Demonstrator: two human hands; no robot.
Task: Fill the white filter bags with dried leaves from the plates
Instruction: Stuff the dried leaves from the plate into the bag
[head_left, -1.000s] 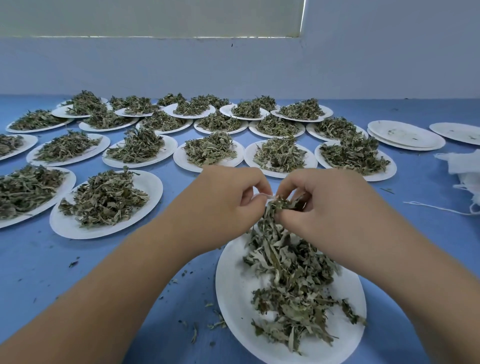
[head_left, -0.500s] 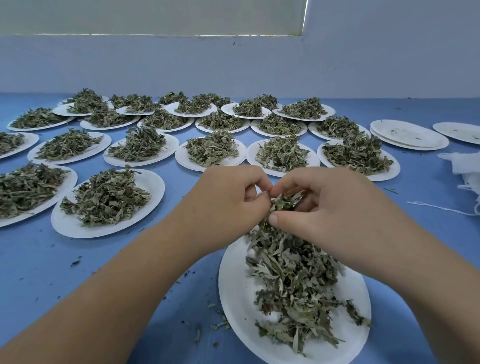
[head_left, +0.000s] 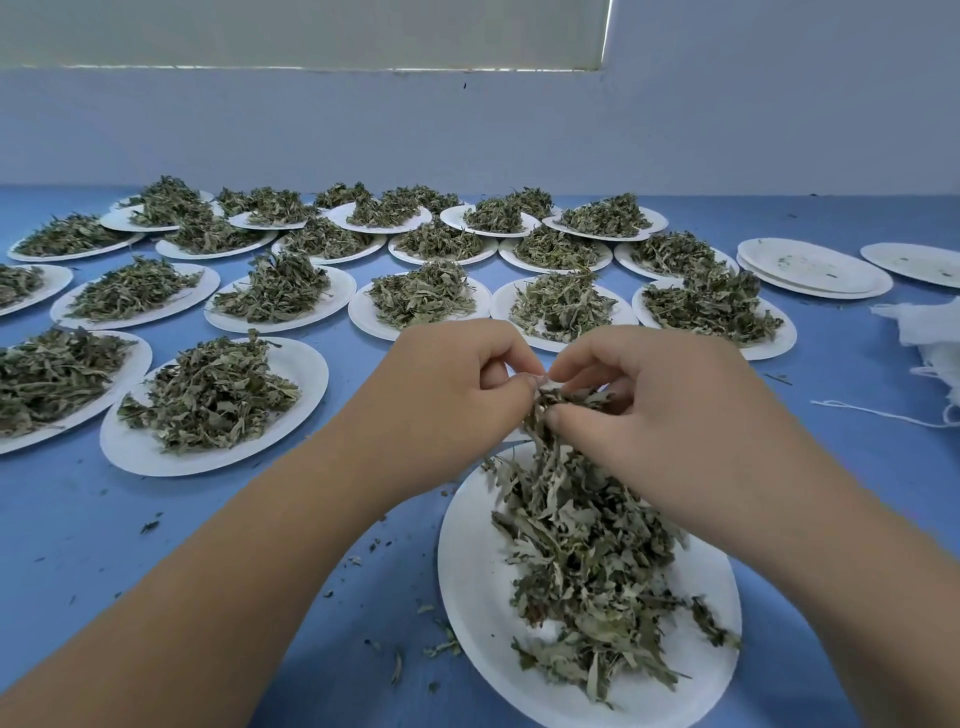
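Above the far rim of the nearest round white paper plate (head_left: 467, 571), the left hand (head_left: 457, 384) and right hand (head_left: 660, 405) meet, curled fingers of both pinching one clump of dried green leaves (head_left: 550, 415) that trails down into that plate's heap — a white sliver between the fingertips is too small to identify. Loose white gauze filter bags (head_left: 935, 332) lie well right of the plate, on the blue table (head_left: 78, 519).

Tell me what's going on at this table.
A person's left hand and right hand both pinch a clump of dried leaves above the heaped nearest plate. A speck of white shows between them; whether it is a bag is unclear. Many full plates wait behind; empty plates and white filter bags lie at right.
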